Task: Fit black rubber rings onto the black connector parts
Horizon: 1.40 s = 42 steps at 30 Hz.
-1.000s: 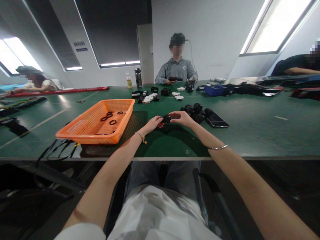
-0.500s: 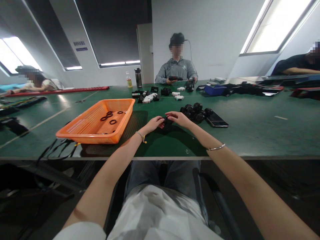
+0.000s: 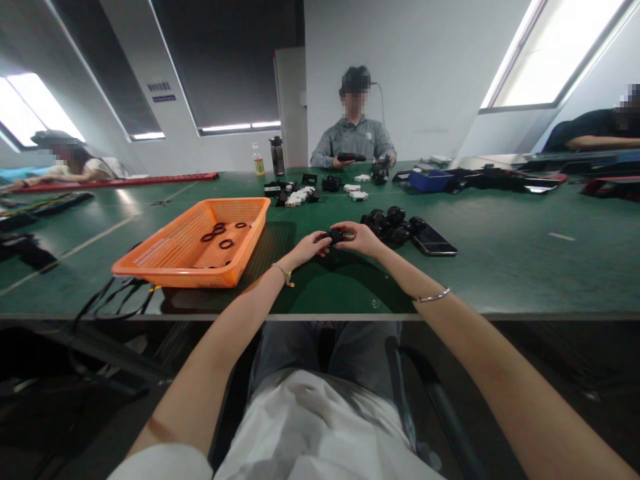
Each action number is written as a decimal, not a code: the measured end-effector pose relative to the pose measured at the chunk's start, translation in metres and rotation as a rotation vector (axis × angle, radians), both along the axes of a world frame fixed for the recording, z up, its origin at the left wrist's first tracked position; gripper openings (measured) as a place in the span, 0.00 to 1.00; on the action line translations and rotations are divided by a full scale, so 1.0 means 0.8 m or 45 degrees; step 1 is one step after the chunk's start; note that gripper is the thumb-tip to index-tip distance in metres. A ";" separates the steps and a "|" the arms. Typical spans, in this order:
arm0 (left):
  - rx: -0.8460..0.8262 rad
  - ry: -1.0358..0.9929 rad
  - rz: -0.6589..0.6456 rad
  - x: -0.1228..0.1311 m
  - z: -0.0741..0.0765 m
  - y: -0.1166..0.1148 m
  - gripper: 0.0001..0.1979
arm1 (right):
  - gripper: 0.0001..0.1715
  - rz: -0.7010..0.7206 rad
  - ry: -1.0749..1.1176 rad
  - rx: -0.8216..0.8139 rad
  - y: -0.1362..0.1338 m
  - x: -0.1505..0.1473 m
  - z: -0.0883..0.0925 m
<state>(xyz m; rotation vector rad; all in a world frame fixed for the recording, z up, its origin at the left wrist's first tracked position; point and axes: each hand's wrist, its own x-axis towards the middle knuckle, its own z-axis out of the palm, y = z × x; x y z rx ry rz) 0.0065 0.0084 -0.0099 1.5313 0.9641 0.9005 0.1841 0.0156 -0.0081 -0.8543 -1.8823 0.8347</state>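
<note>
At a green-topped table (image 3: 520, 260), seen from the head camera, two bare hands work on one small black piece (image 3: 335, 235), held close above the surface between them. The left hand (image 3: 311, 247) has its fingers clamped on the piece's left side; the right hand (image 3: 360, 239) pinches it from the right. One orange basket (image 3: 247, 245) sits to the left, with at least four black rings (image 3: 219, 231) inside. Just beyond the right hand lies a heap of black round parts (image 3: 395, 216), too crowded to count, beside one phone (image 3: 435, 240). Farther back, three loose white pieces (image 3: 351, 188) lie near a black-and-white cluster (image 3: 299, 195), and two bottles (image 3: 277, 157) stand upright. Three co-workers (image 3: 354, 141) sit around, one directly opposite.
</note>
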 end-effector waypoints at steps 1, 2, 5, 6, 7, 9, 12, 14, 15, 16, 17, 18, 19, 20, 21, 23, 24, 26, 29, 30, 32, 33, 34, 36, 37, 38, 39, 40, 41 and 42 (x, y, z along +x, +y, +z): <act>0.004 0.008 -0.012 -0.001 0.000 0.000 0.13 | 0.27 0.001 -0.001 0.004 0.000 0.000 -0.001; 0.006 0.012 -0.022 -0.001 0.000 0.000 0.13 | 0.27 0.002 -0.007 0.009 0.000 0.000 -0.001; 0.014 0.011 -0.037 -0.002 -0.002 0.001 0.11 | 0.27 -0.004 -0.044 0.022 0.000 0.000 -0.001; 0.025 0.000 -0.041 -0.002 -0.003 0.002 0.11 | 0.27 -0.011 -0.064 0.026 0.000 0.000 -0.001; 0.040 -0.014 -0.045 -0.003 -0.004 0.003 0.11 | 0.27 -0.022 -0.087 0.030 0.000 0.000 0.000; 0.079 -0.024 -0.040 -0.003 -0.007 0.005 0.12 | 0.27 -0.049 -0.138 0.042 0.000 0.000 0.000; 0.169 0.066 -0.011 -0.004 -0.009 0.006 0.13 | 0.26 -0.069 -0.190 0.054 0.000 0.001 0.000; 0.266 0.175 0.006 -0.005 -0.009 0.004 0.15 | 0.25 -0.077 -0.213 0.059 0.001 0.001 0.000; 0.332 0.238 0.017 -0.006 -0.009 0.003 0.16 | 0.24 -0.084 -0.228 0.065 0.001 0.001 0.000; 0.410 0.302 0.032 -0.007 -0.008 0.002 0.17 | 0.24 -0.092 -0.245 0.072 0.001 0.001 0.000; 0.493 0.361 0.051 -0.007 -0.008 0.001 0.17 | 0.23 -0.099 -0.261 0.074 0.000 0.001 0.001; 0.573 0.414 0.069 -0.008 -0.007 0.000 0.18 | 0.22 -0.099 -0.276 0.069 0.000 0.001 0.001; 0.641 0.458 0.085 -0.008 -0.007 -0.001 0.18 | 0.21 -0.095 -0.288 0.056 -0.001 0.001 0.002; 0.696 0.492 0.095 -0.009 -0.007 -0.002 0.18 | 0.20 -0.087 -0.299 0.036 -0.002 0.000 0.002; 0.734 0.520 0.104 -0.009 -0.007 -0.002 0.18 | 0.18 -0.076 -0.305 0.010 -0.003 -0.001 0.002; 0.784 0.567 0.117 -0.008 -0.006 -0.003 0.19 | 0.15 -0.048 -0.300 -0.045 -0.004 -0.003 0.003; 0.804 0.586 0.125 -0.007 -0.006 -0.004 0.19 | 0.14 -0.034 -0.286 -0.074 -0.004 -0.004 0.002; 0.832 0.609 0.140 -0.006 -0.005 -0.005 0.19 | 0.13 -0.001 -0.248 -0.145 -0.003 -0.007 0.001; 0.838 0.596 0.148 -0.005 -0.004 -0.006 0.19 | 0.13 0.029 -0.199 -0.228 0.001 -0.009 -0.004; 0.831 0.576 0.151 -0.005 -0.004 -0.006 0.19 | 0.12 0.027 -0.179 -0.241 0.002 -0.009 -0.006; 0.809 0.511 0.169 -0.005 -0.005 -0.005 0.19 | 0.11 0.010 -0.126 -0.230 0.006 -0.009 -0.010; 0.784 0.467 0.177 -0.004 -0.006 -0.004 0.20 | 0.13 0.004 -0.098 -0.202 0.008 -0.009 -0.012; 0.740 0.417 0.179 -0.004 -0.008 -0.002 0.20 | 0.17 0.004 -0.072 -0.157 0.009 -0.008 -0.013; 0.590 0.300 0.146 -0.003 -0.011 0.002 0.22 | 0.23 0.020 -0.030 -0.036 0.011 -0.007 -0.014; 0.495 0.236 0.113 -0.003 -0.012 0.004 0.22 | 0.24 0.033 -0.020 0.018 0.011 -0.007 -0.014; 0.401 0.172 0.078 -0.002 -0.013 0.006 0.21 | 0.25 0.044 -0.018 0.055 0.011 -0.006 -0.013; 0.319 0.113 0.047 -0.002 -0.014 0.008 0.20 | 0.26 0.051 -0.025 0.073 0.010 -0.006 -0.012; 0.253 0.067 0.022 -0.002 -0.015 0.009 0.18 | 0.26 0.052 -0.037 0.074 0.009 -0.005 -0.011; 0.202 0.033 0.008 -0.002 -0.015 0.011 0.17 | 0.26 0.050 -0.054 0.066 0.007 -0.005 -0.010; 0.163 0.011 0.003 -0.002 -0.015 0.012 0.15 | 0.26 0.041 -0.072 0.057 0.006 -0.005 -0.009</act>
